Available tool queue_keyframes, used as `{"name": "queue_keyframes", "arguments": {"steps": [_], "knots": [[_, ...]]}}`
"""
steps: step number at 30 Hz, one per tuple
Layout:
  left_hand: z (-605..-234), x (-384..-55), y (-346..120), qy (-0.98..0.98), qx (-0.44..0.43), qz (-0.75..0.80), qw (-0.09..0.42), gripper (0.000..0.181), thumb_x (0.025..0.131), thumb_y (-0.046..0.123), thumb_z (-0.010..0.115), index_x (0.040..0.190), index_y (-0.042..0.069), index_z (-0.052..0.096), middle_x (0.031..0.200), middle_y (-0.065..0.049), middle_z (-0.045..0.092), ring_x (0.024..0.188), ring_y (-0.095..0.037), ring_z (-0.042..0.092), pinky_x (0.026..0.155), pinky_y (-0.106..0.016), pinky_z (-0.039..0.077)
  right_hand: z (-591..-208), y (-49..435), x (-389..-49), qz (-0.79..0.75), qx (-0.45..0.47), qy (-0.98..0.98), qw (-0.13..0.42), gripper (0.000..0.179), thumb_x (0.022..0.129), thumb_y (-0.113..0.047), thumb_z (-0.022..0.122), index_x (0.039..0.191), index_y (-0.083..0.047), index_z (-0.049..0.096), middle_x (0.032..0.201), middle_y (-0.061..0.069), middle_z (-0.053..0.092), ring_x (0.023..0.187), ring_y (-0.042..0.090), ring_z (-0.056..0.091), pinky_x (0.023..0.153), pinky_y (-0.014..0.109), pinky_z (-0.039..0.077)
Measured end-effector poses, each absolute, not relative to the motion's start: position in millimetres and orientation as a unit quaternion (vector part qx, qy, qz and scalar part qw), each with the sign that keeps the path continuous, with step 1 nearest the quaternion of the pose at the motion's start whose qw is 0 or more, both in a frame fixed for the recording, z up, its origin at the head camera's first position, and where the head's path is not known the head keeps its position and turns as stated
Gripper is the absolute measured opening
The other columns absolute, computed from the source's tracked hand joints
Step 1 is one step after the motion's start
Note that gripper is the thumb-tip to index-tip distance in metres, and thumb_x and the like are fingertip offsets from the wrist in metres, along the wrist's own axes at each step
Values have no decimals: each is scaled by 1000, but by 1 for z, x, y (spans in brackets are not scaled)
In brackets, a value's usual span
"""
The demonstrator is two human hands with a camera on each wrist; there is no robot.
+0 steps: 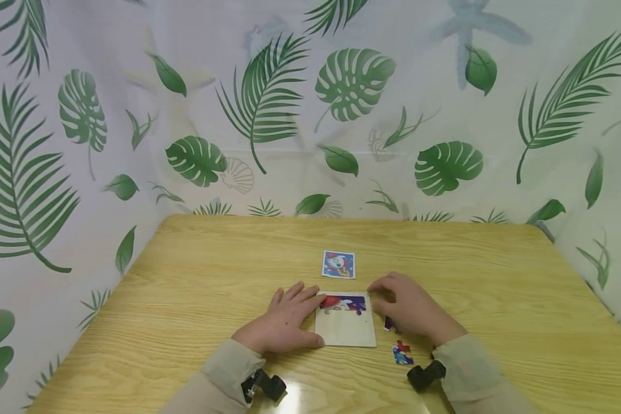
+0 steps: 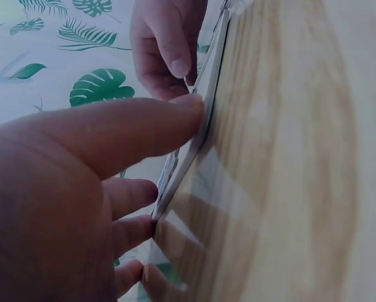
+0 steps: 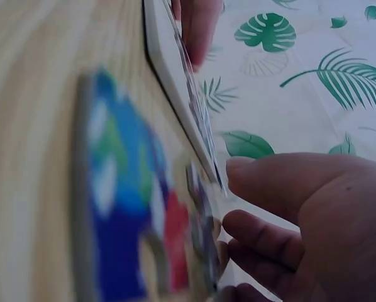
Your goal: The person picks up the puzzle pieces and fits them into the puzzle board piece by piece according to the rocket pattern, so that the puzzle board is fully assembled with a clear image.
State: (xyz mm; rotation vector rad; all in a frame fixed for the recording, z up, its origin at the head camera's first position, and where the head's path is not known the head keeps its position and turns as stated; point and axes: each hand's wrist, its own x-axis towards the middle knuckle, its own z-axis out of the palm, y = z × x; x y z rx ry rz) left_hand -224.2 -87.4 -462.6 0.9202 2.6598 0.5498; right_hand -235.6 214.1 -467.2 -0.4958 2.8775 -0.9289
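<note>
The left hand, fingers spread, touches a flat, pale, square jigsaw tray on the yellow wood-grained worktop; the right hand curves loosely beside knobbed multicoloured jigsaw pieces.

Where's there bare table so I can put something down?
The wooden table is bare left of the left grip, right of the right grip, and behind the picture card up to the leafy curtain. It's crowded at the puzzle board between the grips, with loose pieces at its right.
</note>
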Motion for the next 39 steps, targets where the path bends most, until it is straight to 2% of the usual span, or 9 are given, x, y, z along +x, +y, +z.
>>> {"name": "queue_keyframes", "arguments": {"steps": [10, 13, 18, 25, 27, 32, 39], "knots": [[-466, -227, -90, 916, 326, 186, 142, 85, 90, 55, 67, 161, 23, 32, 168, -2, 20, 155, -30, 4, 118, -62, 0, -457, 251, -217, -312, -158, 934, 69, 32, 96, -33, 70, 123, -17, 69, 125, 3, 60, 123, 34, 54, 103, 60, 41], [-466, -228, -88, 916, 328, 181, 140, 86, 90, 55, 67, 161, 23, 32, 168, -2, 19, 155, -30, 3, 118, -62, 0, -456, 259, -210, -305, -165, 934, 80, 32, 93, -38, 73, 119, -20, 70, 128, 4, 57, 124, 35, 52, 102, 61, 41], [-465, -227, -87, 916, 331, 181, 140, 86, 90, 54, 67, 161, 22, 31, 168, -2, 19, 155, -31, 3, 118, -62, 0, -458, 263, -204, -307, -194, 928, 83, 26, 89, -45, 76, 105, -26, 70, 130, 3, 52, 123, 32, 51, 97, 54, 47], [-463, -226, -89, 917, 324, 183, 144, 86, 90, 53, 67, 161, 22, 31, 168, -2, 19, 155, -31, 3, 118, -62, 0, -460, 257, -205, -285, -225, 929, 63, 23, 87, -40, 80, 97, -26, 64, 128, 4, 52, 111, 26, 52, 86, 46, 49], [-463, -225, -90, 917, 323, 183, 143, 86, 90, 54, 67, 161, 22, 31, 168, -3, 19, 155, -31, 3, 118, -62, 1, -461, 255, -206, -275, -220, 935, 55, 20, 88, -37, 80, 96, -27, 64, 125, 2, 52, 108, 23, 52, 87, 46, 49], [-463, -225, -90, 917, 324, 186, 142, 85, 91, 53, 68, 161, 21, 32, 168, -3, 20, 155, -31, 3, 118, -63, 1, -463, 253, -207, -261, -205, 943, 40, 13, 91, -30, 77, 98, -27, 67, 121, -1, 54, 113, 25, 53, 94, 51, 47], [-463, -225, -89, 916, 325, 186, 143, 85, 91, 53, 68, 161, 21, 32, 167, -3, 21, 155, -31, 4, 118, -63, 1, -461, 252, -205, -258, -205, 943, 31, 13, 91, -32, 77, 97, -26, 67, 121, 0, 55, 112, 27, 53, 93, 53, 48]]}}
